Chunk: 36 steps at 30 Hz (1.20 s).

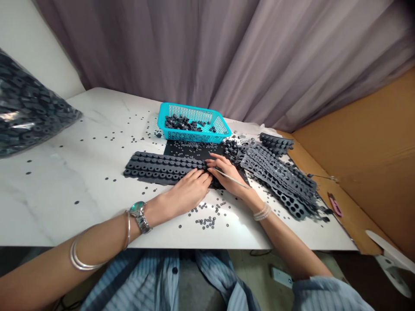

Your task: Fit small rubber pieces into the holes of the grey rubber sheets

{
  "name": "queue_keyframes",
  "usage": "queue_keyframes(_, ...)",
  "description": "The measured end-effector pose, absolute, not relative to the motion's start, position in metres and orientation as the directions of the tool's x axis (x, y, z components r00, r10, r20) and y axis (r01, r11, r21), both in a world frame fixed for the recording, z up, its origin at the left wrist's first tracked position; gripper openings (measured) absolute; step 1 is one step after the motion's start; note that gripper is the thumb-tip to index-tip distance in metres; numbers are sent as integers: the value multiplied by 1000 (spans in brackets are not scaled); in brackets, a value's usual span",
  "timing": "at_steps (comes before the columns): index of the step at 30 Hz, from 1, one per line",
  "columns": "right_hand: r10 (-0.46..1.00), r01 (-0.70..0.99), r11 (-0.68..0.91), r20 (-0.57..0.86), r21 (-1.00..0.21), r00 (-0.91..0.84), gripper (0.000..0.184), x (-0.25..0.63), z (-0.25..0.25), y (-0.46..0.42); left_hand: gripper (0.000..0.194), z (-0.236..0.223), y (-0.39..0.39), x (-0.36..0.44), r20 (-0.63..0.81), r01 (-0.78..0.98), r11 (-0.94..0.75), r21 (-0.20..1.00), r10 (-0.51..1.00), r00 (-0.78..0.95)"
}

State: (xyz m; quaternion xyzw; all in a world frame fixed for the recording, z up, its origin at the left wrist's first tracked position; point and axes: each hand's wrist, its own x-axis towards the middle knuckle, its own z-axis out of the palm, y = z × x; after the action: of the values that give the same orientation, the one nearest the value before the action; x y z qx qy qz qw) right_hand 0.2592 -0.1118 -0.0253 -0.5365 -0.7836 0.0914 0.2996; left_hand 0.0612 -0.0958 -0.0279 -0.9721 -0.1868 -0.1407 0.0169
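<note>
“One turquoise basket point(194, 137), contents?”
“Partly filled with loose black pieces point(181, 123). Clear bag point(30, 101) at left, packed with similar.”
“Position of studded strip point(155, 167)?”
“Flat on counter point(97, 172), right end beneath left hand point(191, 191); fingers together, grip unclear. Right hand point(234, 172) there too, pinching thin stick point(235, 180).”

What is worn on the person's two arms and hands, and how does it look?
The left hand is gloveless; above it sit a silver link watch with a green face, then thin plain silver bangles. The right hand is gloveless too, with a pale beaded bracelet in several strands at the wrist, and a blue striped sleeve higher up.
</note>
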Motion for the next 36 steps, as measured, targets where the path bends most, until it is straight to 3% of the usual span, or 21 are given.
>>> queue_keyframes(13, 823, 835, 495, 439, -241, -361, 20, 263, -40, -94, 40, -28, -94, 62, 256, 349, -935, 60, 352, 900)
queue_keyframes(18, 828, 893, 334, 547, -303, -124, 17, 283, -36, -91, 39, -28, -93, 61, 261, 334, -940, 64, 339, 904)
queue_keyframes(23, 868, 936, 148, 496, -320, 32, 13, 301, -30, -101, 39, -24, -97, 58, 267, 340, -940, 20, 332, 905)
queue_keyframes(30, 906, 806, 367, 377, -465, -194, 15, 262, -13, -122, 37, -23, -100, 60, 280, 394, -919, -28, 371, 885)
queue_keyframes(36, 912, 793, 379, 338, -477, -233, 15, 255, -15, -131, 34, -26, -99, 60, 303, 390, -920, -39, 361, 882)
